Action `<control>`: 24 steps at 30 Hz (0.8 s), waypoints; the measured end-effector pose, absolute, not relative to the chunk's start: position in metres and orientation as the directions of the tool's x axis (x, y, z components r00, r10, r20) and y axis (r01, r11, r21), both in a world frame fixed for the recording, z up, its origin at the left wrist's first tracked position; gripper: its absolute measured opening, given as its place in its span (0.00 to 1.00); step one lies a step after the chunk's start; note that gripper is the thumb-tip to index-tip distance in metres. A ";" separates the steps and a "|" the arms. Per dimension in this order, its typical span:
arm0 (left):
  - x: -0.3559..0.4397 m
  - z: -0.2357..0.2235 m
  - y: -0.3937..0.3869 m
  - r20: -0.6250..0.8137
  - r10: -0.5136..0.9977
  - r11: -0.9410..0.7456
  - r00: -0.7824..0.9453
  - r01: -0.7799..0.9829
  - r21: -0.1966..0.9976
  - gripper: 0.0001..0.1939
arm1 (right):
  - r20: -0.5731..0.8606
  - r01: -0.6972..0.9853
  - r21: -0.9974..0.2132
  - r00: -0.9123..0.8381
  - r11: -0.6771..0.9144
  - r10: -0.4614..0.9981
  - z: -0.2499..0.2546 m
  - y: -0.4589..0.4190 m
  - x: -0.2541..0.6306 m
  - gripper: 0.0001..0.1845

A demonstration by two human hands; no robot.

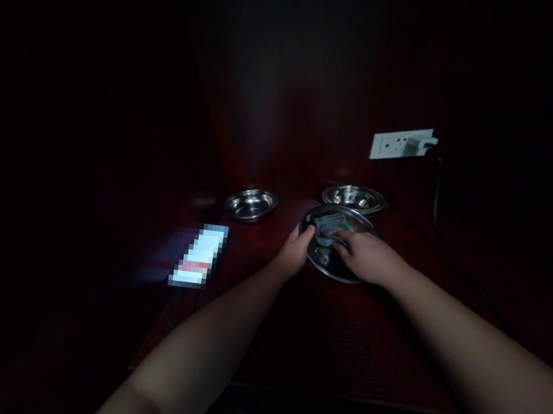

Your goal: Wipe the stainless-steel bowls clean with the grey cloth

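A round steel plate (323, 261) is tilted up over the dark red table. My left hand (296, 250) grips its left rim, thumb on the inner face and fingers hidden behind. Bunched on the plate's inner face is a grey cloth (328, 228). My right hand (368, 255) is closed on the cloth's right side and presses it against the plate. Just behind the plate stands a shiny steel dish with a wide rim (355, 198), partly covered by it. A smaller steel bowl (251, 205) sits farther left, apart from both hands.
A lit phone-like screen (198, 256), blurred out, lies at the table's left with a cable below it. On the back wall is a white socket panel (398, 144) with a plug; its dark cord (436, 196) hangs down at the right. The table's front edge (334, 397) runs below my arms.
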State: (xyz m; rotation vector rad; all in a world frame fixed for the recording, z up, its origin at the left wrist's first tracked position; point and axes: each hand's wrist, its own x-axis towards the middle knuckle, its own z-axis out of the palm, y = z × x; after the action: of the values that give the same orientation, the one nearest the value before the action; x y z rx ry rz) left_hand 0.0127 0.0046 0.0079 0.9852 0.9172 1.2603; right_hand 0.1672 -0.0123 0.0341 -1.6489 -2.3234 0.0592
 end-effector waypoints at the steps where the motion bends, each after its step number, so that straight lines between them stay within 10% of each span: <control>1: 0.013 0.008 0.005 -0.016 0.995 0.046 0.095 -0.325 0.945 0.19 | 0.215 0.914 -0.207 -0.306 0.350 0.927 0.035 -0.013 0.167 0.22; 24: 0.012 0.000 0.011 0.165 0.979 -0.115 0.118 -0.344 0.932 0.17 | 0.214 0.687 -0.366 -0.595 0.628 0.775 0.042 -0.025 0.159 0.12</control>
State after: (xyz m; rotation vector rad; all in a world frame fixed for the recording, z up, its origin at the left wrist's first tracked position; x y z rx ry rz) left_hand 0.0119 0.0105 -0.0001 1.1169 0.7793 1.3455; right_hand 0.1587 -0.0251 0.0420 -1.1684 -2.5014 0.3493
